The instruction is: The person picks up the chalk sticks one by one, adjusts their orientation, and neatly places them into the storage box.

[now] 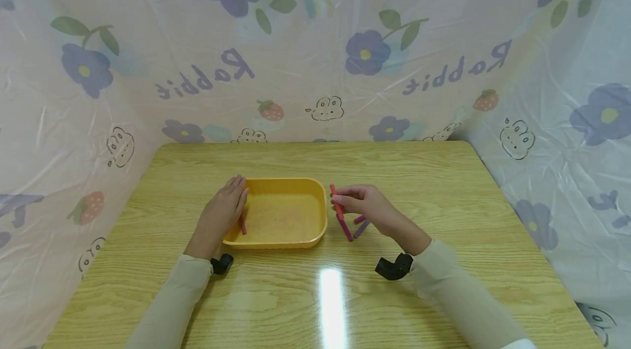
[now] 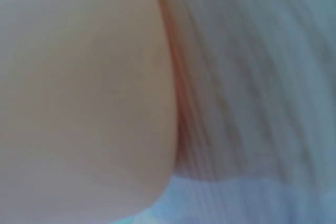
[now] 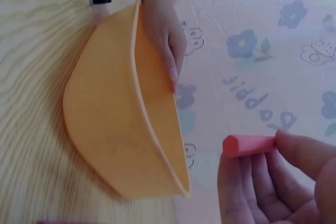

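Note:
My right hand [image 1: 367,206] pinches a short red hexagonal stick [image 3: 249,146] between thumb and fingers, just right of the yellow plastic bin [image 1: 281,243]. Across the bin's left rim lies my left hand [image 1: 224,212], holding that side with the thumb inside. A dark pink stick [image 1: 243,224] lies inside the bin, partly under the left hand. On the table below the right hand are a magenta stick [image 1: 345,229] and a purple stick [image 1: 362,228], with another magenta stick [image 1: 360,218] partly hidden. The left wrist view is blurred and shows mostly skin.
The wooden table [image 1: 276,305] stands against a patterned cloth [image 1: 305,64] that hangs at the back and both sides. A black wrist mount [image 1: 394,267] sits under the right wrist, and another [image 1: 223,264] under the left.

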Tool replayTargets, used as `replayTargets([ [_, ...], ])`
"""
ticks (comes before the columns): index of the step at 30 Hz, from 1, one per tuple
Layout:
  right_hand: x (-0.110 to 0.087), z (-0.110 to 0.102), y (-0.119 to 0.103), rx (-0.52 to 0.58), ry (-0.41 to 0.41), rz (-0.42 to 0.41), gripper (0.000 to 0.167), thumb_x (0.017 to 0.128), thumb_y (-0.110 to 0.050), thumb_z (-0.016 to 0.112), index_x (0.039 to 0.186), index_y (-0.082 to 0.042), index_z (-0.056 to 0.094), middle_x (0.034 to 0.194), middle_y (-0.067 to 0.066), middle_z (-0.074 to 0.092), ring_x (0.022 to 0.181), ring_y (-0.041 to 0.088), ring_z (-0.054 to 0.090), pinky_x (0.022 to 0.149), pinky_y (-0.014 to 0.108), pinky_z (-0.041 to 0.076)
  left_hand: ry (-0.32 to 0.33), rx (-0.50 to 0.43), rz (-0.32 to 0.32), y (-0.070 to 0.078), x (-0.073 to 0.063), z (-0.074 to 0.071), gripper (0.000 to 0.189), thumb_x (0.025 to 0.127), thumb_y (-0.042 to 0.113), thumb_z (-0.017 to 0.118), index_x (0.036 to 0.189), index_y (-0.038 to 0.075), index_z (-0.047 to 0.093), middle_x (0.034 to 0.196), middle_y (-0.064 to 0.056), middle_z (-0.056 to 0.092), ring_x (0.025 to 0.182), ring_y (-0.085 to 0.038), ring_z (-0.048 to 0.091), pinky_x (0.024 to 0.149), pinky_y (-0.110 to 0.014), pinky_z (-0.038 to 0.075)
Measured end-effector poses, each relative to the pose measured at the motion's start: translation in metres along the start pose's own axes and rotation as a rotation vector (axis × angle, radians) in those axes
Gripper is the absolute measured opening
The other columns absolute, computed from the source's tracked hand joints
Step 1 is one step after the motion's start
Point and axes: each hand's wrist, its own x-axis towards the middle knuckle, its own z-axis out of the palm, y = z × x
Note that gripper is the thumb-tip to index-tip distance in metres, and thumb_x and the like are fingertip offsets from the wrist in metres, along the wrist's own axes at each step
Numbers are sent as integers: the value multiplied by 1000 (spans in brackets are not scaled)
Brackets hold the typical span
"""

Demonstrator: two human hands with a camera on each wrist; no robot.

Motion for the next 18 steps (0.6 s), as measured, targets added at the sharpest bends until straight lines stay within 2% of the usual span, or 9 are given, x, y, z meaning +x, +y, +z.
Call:
replayTargets([
  [3, 3, 6, -3, 12, 1, 5, 49, 86, -44, 63, 119, -8, 63, 108, 9, 68, 102, 23, 63, 83, 59, 42, -7, -4, 0, 0, 0, -1, 52, 102, 32, 35, 139, -4, 38, 143, -19, 36, 133, -32, 32, 104, -48, 32],
  [8, 8, 17, -7, 84, -46, -68, 47, 89, -35, 62, 120, 0, 61, 109, 15, 66, 105, 32, 61, 96, 46, 44, -12, -4, -4, 1, 0, -2, 51, 102, 30, 36, 139, -4, 38, 143, -20, 36, 133, -32, 31, 105, -48, 32],
  [13, 14, 29, -10, 122, -79, -116, 40, 90, -29, 61, 116, 2, 62, 107, 16, 66, 103, 34, 61, 89, 39, 50, -11, -4, -7, 0, 0, -1, 51, 102, 31, 36, 139, -4, 38, 143, -19, 36, 133, -31, 31, 105, -47, 31],
  [18, 19, 40, -12, 158, -92, -121, 35, 91, -24, 61, 113, 4, 63, 105, 17, 66, 106, 41, 57, 86, 37, 51, -18, -10, -7, -1, -1, -1, 52, 102, 32, 35, 140, -3, 37, 143, -18, 36, 133, -31, 31, 105, -47, 31],
])
